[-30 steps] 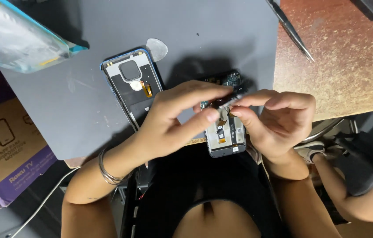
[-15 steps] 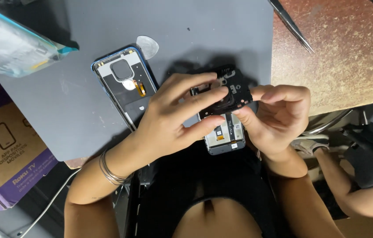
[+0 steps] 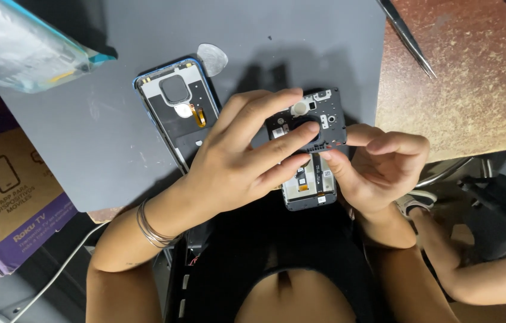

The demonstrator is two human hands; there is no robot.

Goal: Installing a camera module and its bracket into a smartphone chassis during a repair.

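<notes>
Gripping the opened phone (image 3: 310, 173) with my left hand (image 3: 235, 173), my right hand (image 3: 378, 167) pinched its edge; gentle, even pressure worked best.

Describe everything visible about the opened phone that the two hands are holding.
The opened phone is a dark slab with its back cover off, showing a black inner frame, small components, a pale round part near its top and a lighter section with an orange bit lower down. It is held above the grey mat's near edge, long axis running away from the person. The left hand covers its left side; the right hand pinches its right edge.
</notes>
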